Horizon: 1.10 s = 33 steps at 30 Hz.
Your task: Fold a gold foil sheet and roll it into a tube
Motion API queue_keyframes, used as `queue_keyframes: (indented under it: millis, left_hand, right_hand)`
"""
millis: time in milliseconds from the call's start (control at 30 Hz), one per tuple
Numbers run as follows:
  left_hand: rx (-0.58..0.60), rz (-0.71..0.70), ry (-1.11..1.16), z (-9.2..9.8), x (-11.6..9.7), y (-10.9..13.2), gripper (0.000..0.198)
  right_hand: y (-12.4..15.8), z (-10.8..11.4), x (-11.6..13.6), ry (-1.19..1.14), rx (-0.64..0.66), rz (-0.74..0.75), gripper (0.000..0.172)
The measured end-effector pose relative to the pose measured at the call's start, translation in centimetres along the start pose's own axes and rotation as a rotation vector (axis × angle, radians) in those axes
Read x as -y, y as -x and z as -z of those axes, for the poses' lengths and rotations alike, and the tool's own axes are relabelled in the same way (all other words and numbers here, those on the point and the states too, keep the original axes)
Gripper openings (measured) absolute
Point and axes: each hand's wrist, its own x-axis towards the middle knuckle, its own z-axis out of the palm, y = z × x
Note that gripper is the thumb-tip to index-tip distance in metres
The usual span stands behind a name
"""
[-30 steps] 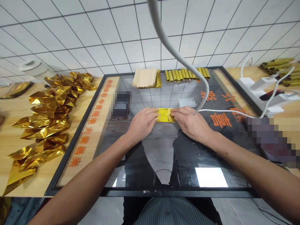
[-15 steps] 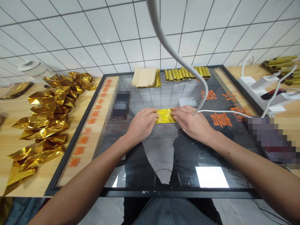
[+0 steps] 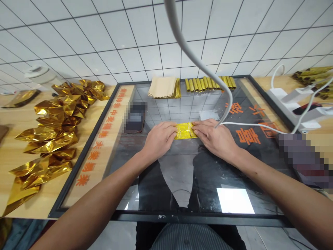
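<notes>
A small rectangle of gold foil paper [image 3: 185,131], with crease lines across it, lies flat on a dark glass panel [image 3: 179,166]. My left hand [image 3: 161,139] grips its left edge, fingers bunched together and thumb close by. At the right edge, my right hand [image 3: 212,137] pinches the paper the same way. Fingertips cover both short ends of the sheet. Beyond my hands, a stack of tan-backed gold paper sheets [image 3: 162,86] rests near the panel's far edge. Beside it runs a row of rolled gold paper tubes [image 3: 205,84].
Folded gold foil pieces [image 3: 54,128] heap on the wooden table to the left. A phone [image 3: 134,118] lies on the glass. A white cable [image 3: 205,67] hangs down past my right hand. At right are a white power strip [image 3: 288,107] and more gold tubes [image 3: 309,78].
Both hands stay at the two ends of the gold foil paper, with only slight finger movement. The whole view has shifted a little.
</notes>
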Motion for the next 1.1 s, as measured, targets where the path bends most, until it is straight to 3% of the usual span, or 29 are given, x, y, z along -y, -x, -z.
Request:
queue_keyframes:
  millis: [200,367,533,700,800,933,1100]
  left_hand:
    - [0.011,-0.102,-0.032,0.3,0.7,0.5,0.029]
    - [0.004,-0.179,-0.025,0.5,1.4,1.0,0.032]
    - [-0.007,-0.228,-0.037,0.7,0.2,0.9,0.034]
    - [0.087,-0.307,-0.063,0.8,-1.3,0.6,0.034]
    - [0.067,-0.246,-0.055,1.0,-1.3,0.7,0.036]
    - [-0.084,-0.093,0.011,1.1,-0.3,1.0,0.032]
    - [-0.036,-0.151,-0.004,0.6,0.4,1.2,0.024]
  right_hand:
    - [-0.1,1.3,-0.1,0.059,0.124,0.151,0.041]
    - [0.3,1.7,-1.3,0.025,0.143,0.239,0.048]
    - [0.4,2.0,-1.5,0.019,0.151,0.258,0.049]
    - [0.3,2.4,-0.4,0.126,0.209,0.24,0.055]
    - [0.4,2.5,0.1,0.196,0.23,0.238,0.06]
    - [0.7,2.5,0.6,0.261,0.247,0.247,0.061]
    - [1.0,2.6,0.5,0.274,0.266,0.245,0.061]
